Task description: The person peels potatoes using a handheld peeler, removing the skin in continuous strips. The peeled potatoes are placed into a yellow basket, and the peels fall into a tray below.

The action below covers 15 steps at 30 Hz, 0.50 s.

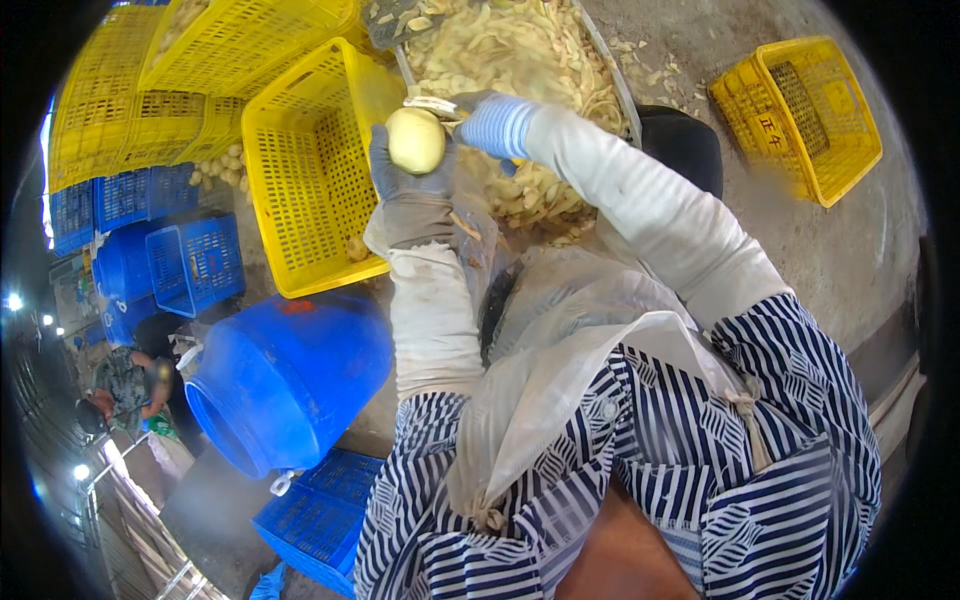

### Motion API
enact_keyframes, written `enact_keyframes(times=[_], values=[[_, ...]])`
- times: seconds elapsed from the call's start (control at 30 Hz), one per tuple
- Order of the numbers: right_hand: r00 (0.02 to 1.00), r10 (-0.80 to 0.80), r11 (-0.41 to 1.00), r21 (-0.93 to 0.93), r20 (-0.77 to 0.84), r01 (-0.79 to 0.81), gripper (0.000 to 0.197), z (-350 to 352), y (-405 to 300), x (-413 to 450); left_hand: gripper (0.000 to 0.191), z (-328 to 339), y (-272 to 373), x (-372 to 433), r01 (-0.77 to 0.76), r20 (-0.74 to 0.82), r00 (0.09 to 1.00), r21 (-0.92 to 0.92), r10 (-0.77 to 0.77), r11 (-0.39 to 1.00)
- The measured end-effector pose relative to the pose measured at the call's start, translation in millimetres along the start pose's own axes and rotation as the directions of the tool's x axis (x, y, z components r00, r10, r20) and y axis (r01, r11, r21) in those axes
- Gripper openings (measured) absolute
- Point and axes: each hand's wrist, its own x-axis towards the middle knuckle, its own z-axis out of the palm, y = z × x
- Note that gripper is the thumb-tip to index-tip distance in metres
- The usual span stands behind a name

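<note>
A pale peeled potato (416,140) rests in my left hand (414,169), which wears a grey glove and holds it from below. My right hand (491,124), in a blue-and-white knitted glove, is closed on a peeler (431,105) whose light-coloured head lies at the potato's upper edge. Beyond and below both hands is a heap of peelings (517,52) in a large metal-edged tray (611,67). Just left of my left hand stands a yellow plastic crate (274,217) with a potato (358,249) at its bottom.
Stacked yellow crates (112,112), loose potatoes (223,169) and blue crates (196,266) stand at the left. A blue plastic barrel (300,375) is near my left arm. Another yellow crate (817,124) stands on the floor at the right. A person (131,386) is at the far left.
</note>
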Motion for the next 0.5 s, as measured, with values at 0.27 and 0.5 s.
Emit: enact_keyframes(times=[0.27, 0.5], values=[[0.997, 0.078, 0.980, 0.183, 0.015, -0.080, 0.049, 19.5, -0.8, -48.8, 0.050, 17.5, 16.0, 7.1, 0.241, -0.104, 0.896, -0.702, -0.431, 0.671], [0.992, -0.067, 0.997, 0.025, -0.107, 0.070, 0.042, 36.1, 6.2, -18.7, 0.052, 25.6, 32.9, 1.4, 0.220, -0.250, 0.872, -0.566, -0.420, 0.794]])
